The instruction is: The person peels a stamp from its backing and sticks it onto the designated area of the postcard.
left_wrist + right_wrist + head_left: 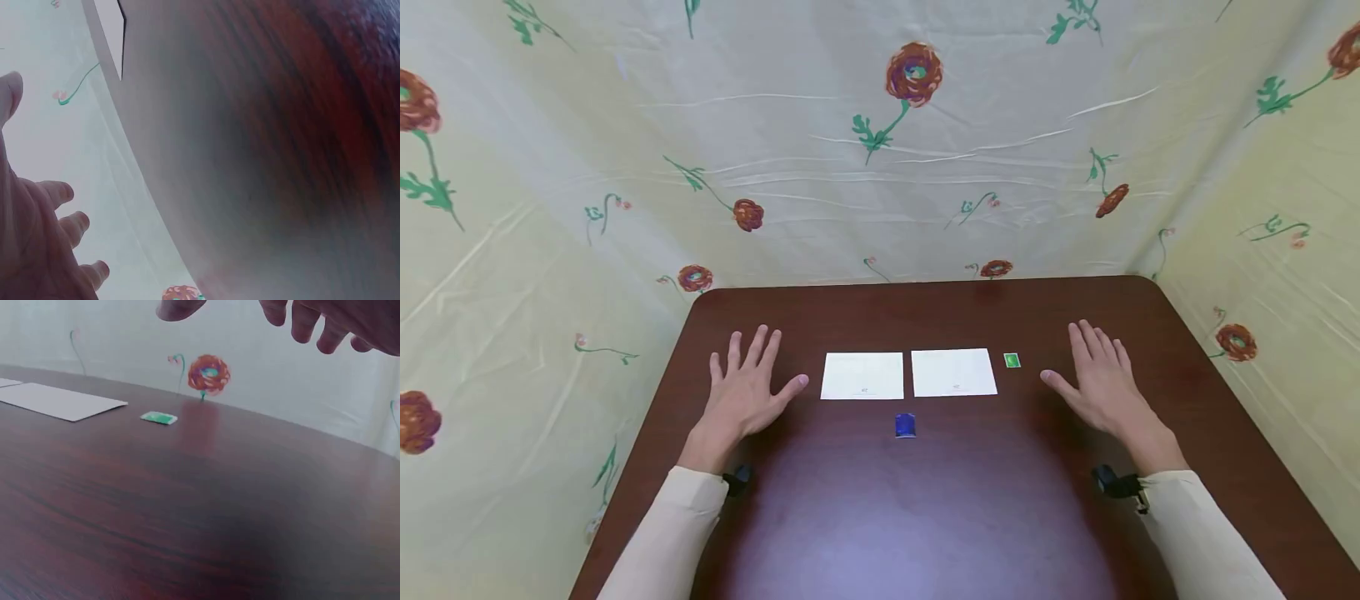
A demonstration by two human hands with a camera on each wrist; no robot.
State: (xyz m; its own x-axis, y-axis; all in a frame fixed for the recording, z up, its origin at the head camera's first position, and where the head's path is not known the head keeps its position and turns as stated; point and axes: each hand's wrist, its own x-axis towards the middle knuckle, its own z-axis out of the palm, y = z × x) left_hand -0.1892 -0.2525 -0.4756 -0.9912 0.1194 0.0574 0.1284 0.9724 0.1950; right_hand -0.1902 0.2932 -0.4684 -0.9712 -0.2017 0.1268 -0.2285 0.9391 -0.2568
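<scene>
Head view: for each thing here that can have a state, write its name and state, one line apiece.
Left hand: open, fingers spread, holding nothing
Right hand: open, thumb out, holding nothing
Left white card: lying flat, untouched
Right white card: lying flat, untouched
Green piece: lying flat, untouched
Blue piece: lying down, untouched
Floral sheet: hanging, creased

Your right hand (353, 317) hangs above the dark table (250, 481); a green-and-white piece (159, 417) lies just beside a white sheet (62, 402).
</scene>
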